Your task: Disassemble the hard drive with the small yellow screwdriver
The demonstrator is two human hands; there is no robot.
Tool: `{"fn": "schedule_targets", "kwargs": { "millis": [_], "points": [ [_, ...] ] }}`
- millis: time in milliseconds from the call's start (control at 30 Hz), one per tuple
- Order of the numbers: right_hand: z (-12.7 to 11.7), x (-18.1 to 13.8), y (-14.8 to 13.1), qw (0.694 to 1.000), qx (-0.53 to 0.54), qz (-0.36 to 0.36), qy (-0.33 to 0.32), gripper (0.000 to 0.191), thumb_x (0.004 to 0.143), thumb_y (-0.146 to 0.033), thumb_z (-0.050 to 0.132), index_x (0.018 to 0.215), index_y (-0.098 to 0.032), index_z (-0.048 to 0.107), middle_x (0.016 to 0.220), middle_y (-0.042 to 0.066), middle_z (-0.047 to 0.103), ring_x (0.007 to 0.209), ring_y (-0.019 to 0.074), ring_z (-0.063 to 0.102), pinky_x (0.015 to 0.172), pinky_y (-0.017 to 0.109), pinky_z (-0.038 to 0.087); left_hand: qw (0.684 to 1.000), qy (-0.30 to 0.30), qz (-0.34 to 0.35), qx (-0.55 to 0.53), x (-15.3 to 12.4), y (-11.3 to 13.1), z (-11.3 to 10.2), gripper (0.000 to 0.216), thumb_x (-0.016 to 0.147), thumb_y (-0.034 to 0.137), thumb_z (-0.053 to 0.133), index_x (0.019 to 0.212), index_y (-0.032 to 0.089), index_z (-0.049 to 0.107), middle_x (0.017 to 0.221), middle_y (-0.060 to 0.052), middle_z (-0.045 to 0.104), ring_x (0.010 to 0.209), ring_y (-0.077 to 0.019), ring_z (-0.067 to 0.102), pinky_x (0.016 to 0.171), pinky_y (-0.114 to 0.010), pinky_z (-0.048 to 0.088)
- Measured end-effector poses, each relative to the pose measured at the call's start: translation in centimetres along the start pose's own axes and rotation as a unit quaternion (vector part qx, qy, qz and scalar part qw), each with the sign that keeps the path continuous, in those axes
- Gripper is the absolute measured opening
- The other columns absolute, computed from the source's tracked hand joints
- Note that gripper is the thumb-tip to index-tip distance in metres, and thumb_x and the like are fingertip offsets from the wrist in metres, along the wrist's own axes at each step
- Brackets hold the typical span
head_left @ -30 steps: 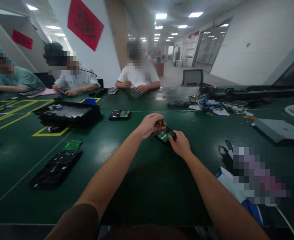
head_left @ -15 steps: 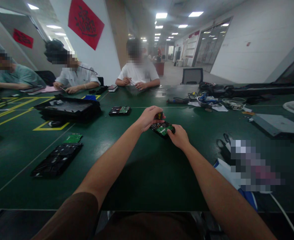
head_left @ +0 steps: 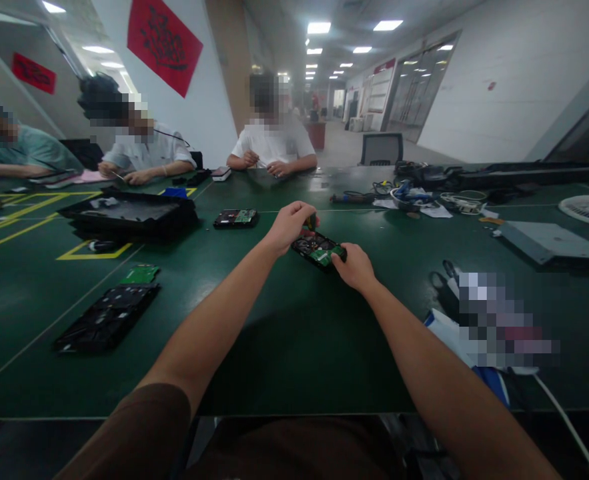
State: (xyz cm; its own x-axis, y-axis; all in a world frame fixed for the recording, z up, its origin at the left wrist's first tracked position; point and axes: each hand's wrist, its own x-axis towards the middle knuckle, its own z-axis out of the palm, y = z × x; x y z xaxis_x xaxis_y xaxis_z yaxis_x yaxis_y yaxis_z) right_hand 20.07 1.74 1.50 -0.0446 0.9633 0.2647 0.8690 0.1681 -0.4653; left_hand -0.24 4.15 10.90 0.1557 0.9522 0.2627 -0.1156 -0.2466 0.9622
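Observation:
A black hard drive (head_left: 318, 249) with a green circuit board facing up lies on the green table (head_left: 294, 333) in front of me. My left hand (head_left: 288, 227) is closed around a small screwdriver (head_left: 311, 221) with a dark and yellow handle, held upright over the drive's far end. My right hand (head_left: 355, 266) pinches the drive's near right corner and steadies it.
A second hard drive (head_left: 235, 218) lies further back. A black tray (head_left: 127, 217) sits at the left; a flat black panel (head_left: 108, 318) and a green board (head_left: 141, 273) lie nearer. Cables and tools (head_left: 414, 197) are at the back right. Three people sit across the table.
The view has drifted a little, so both hands and the drive sit slightly higher and further left in the picture. The grips of both hands are the same.

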Motion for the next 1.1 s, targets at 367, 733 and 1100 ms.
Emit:
{"fn": "schedule_targets", "kwargs": {
  "millis": [367, 733, 1100],
  "points": [
    [0.13, 0.01, 0.03, 1.000, 0.001, 0.002, 0.004, 0.043, 0.101, -0.042, 0.057, 0.133, -0.014, 0.062, 0.131, 0.017, 0.066, 0.118, 0.0296, 0.064, 0.102, 0.040, 0.049, 0.999, 0.019, 0.033, 0.037, -0.27, 0.68, -0.02, 0.010, 0.088, 0.026, 0.063, 0.088, 0.018, 0.069, 0.086, -0.005, 0.069, 0.077, -0.0144, 0.065, 0.056, -0.020, 0.054],
    [0.08, 0.09, -0.02, 1.000, -0.001, 0.009, 0.002, 0.045, 0.100, -0.043, 0.058, 0.135, -0.014, 0.062, 0.132, 0.018, 0.066, 0.118, 0.0310, 0.064, 0.101, 0.041, 0.050, 0.999, 0.001, -0.004, -0.045, -0.01, 0.35, -0.29, 0.013, 0.090, 0.027, 0.058, 0.093, 0.018, 0.066, 0.087, -0.005, 0.072, 0.081, -0.0161, 0.070, 0.064, -0.023, 0.055],
    [0.16, 0.08, 0.10, 1.000, 0.003, 0.008, 0.001, 0.047, 0.100, -0.043, 0.059, 0.137, -0.014, 0.060, 0.134, 0.018, 0.065, 0.118, 0.0311, 0.064, 0.100, 0.041, 0.050, 0.999, -0.023, -0.002, -0.036, -0.20, 0.26, 0.21, 0.012, 0.092, 0.028, 0.060, 0.093, 0.018, 0.067, 0.088, -0.005, 0.071, 0.083, -0.0163, 0.070, 0.064, -0.023, 0.055]
  ]
}}
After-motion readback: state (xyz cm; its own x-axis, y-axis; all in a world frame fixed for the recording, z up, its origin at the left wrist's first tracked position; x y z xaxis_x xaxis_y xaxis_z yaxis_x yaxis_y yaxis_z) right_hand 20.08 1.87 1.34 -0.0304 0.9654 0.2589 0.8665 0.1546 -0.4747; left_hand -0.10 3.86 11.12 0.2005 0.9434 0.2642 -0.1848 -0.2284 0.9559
